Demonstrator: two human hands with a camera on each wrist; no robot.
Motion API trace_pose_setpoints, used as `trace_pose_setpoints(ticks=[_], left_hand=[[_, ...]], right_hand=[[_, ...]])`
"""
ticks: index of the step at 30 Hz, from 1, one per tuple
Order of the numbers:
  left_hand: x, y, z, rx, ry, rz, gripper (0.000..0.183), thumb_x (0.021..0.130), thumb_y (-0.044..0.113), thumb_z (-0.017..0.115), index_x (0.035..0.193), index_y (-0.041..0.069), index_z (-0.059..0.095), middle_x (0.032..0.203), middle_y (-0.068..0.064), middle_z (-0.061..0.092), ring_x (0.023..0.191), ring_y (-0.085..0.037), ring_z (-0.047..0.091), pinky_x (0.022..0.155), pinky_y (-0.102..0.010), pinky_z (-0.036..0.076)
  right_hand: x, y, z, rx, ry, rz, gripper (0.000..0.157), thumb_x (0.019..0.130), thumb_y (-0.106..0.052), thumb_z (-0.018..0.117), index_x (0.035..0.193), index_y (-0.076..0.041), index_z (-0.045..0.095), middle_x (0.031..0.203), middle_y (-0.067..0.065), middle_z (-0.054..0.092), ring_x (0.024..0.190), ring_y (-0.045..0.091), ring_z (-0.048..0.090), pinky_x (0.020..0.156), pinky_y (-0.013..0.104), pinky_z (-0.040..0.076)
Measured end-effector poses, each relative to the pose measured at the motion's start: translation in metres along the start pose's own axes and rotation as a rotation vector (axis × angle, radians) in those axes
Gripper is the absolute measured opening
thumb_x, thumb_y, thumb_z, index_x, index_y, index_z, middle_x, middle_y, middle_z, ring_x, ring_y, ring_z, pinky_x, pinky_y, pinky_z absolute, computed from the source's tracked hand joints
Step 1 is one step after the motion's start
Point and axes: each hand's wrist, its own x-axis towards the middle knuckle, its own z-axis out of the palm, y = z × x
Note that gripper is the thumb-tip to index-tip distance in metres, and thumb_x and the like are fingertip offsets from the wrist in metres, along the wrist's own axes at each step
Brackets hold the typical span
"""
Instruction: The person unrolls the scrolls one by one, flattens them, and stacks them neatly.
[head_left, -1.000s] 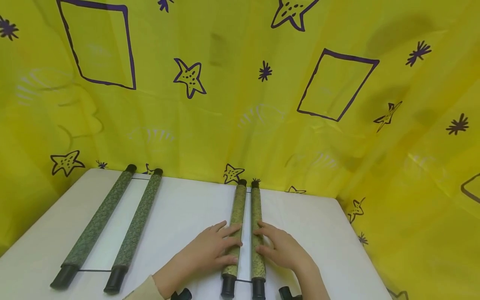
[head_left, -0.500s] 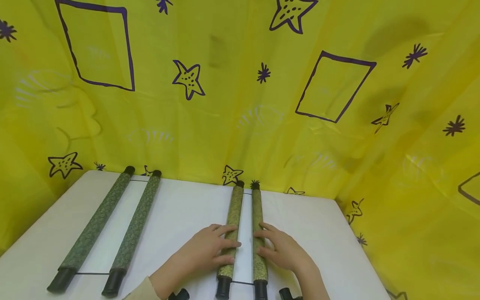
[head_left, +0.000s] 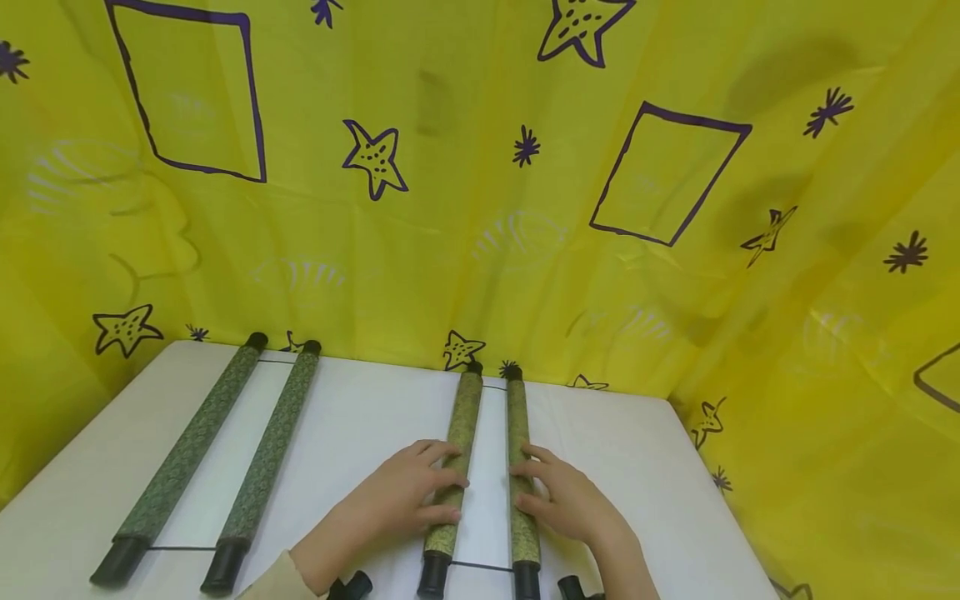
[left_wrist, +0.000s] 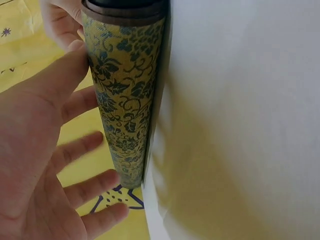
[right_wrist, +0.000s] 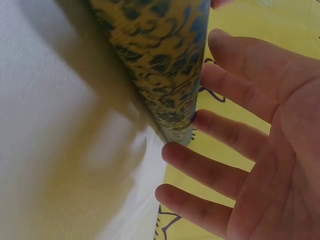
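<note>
Leftmost on the table, a left green roll and a right green roll lie well apart, a pale band stretching between them; this pair looks opened out, no hand on it. Next comes the left hand, fingers spread and resting over the left yellow roll. A narrower white strip separates it from the right yellow roll. The right hand, fingers also spread, touches that roll's outer side. The yellow pair seems only partly opened — its gap is smaller than the green one's — and how much stays wound inside cannot be told.
</note>
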Motion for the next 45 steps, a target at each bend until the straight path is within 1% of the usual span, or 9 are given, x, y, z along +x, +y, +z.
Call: trace_pose_setpoints(ticks=[4,7,14,19,23,26,32,39,45], left_hand=[[-0.001,-0.003,0.000,-0.019,0.011,0.024,0.042,0.085,0.057,0.050,0.118,0.032,0.059,0.145,0.003,0.034,0.131,-0.036,0.030,0.101,-0.051,0.028],[-0.001,-0.005,0.001,-0.012,0.033,0.043,0.042,0.085,0.057,0.050,0.116,0.030,0.059,0.143,0.002,0.038,0.131,-0.037,0.030,0.101,-0.051,0.028],[0.000,-0.009,0.002,-0.017,0.023,0.013,0.041,0.085,0.056,0.050,0.120,0.036,0.057,0.139,0.002,0.042,0.129,-0.029,0.034,0.103,-0.047,0.028],[-0.001,-0.011,0.002,-0.024,0.016,-0.016,0.041,0.086,0.056,0.051,0.123,0.039,0.056,0.136,0.002,0.043,0.126,-0.022,0.037,0.102,-0.044,0.031],[-0.003,-0.013,0.000,-0.036,0.029,-0.021,0.038,0.086,0.055,0.052,0.118,0.036,0.060,0.137,0.000,0.042,0.125,-0.025,0.038,0.101,-0.045,0.032],[-0.004,-0.014,-0.001,-0.049,0.032,-0.008,0.038,0.086,0.054,0.052,0.117,0.033,0.061,0.142,0.001,0.039,0.130,-0.031,0.034,0.102,-0.047,0.030],[-0.004,-0.016,-0.002,-0.039,0.039,0.029,0.037,0.087,0.050,0.053,0.115,0.028,0.061,0.142,0.001,0.039,0.130,-0.038,0.031,0.103,-0.048,0.027],[-0.005,-0.017,-0.005,-0.052,0.038,0.009,0.037,0.086,0.049,0.054,0.117,0.030,0.060,0.139,0.001,0.042,0.128,-0.031,0.035,0.103,-0.045,0.028],[-0.005,-0.020,-0.005,-0.047,0.057,0.005,0.042,0.086,0.048,0.054,0.125,0.033,0.057,0.135,0.000,0.045,0.126,-0.024,0.037,0.101,-0.043,0.032]], right_hand=[[0.000,0.001,-0.001,-0.001,0.003,0.002,0.038,0.087,-0.035,0.061,0.121,-0.020,0.060,0.142,0.012,0.037,0.122,0.034,0.043,0.093,0.052,0.037],[0.000,0.001,-0.001,0.000,0.007,0.006,0.035,0.087,-0.034,0.061,0.119,-0.020,0.061,0.144,0.009,0.035,0.124,0.033,0.042,0.094,0.051,0.037],[0.000,0.002,-0.002,0.000,0.015,-0.009,0.036,0.086,-0.032,0.062,0.119,-0.017,0.061,0.141,0.010,0.039,0.124,0.033,0.042,0.095,0.050,0.036],[0.000,0.000,-0.004,-0.006,-0.002,0.028,0.035,0.087,-0.032,0.062,0.119,-0.018,0.062,0.143,0.010,0.036,0.124,0.035,0.041,0.094,0.052,0.036],[0.000,0.001,-0.005,0.007,-0.017,0.036,0.034,0.087,-0.031,0.061,0.118,-0.018,0.062,0.144,0.007,0.035,0.127,0.033,0.037,0.098,0.051,0.033],[-0.001,0.002,-0.006,0.017,-0.011,0.030,0.034,0.087,-0.030,0.062,0.118,-0.017,0.061,0.143,0.007,0.037,0.128,0.032,0.037,0.099,0.050,0.032],[-0.002,0.006,-0.006,0.001,0.003,0.046,0.035,0.087,-0.032,0.062,0.119,-0.018,0.061,0.141,0.011,0.038,0.123,0.036,0.041,0.095,0.052,0.035],[-0.001,0.008,-0.006,0.029,-0.016,0.048,0.029,0.087,-0.030,0.062,0.114,-0.018,0.064,0.143,0.006,0.038,0.127,0.032,0.038,0.099,0.049,0.033],[-0.003,0.008,-0.007,0.034,0.004,0.042,0.030,0.087,-0.029,0.062,0.114,-0.016,0.064,0.140,0.010,0.041,0.124,0.035,0.041,0.097,0.051,0.035]])
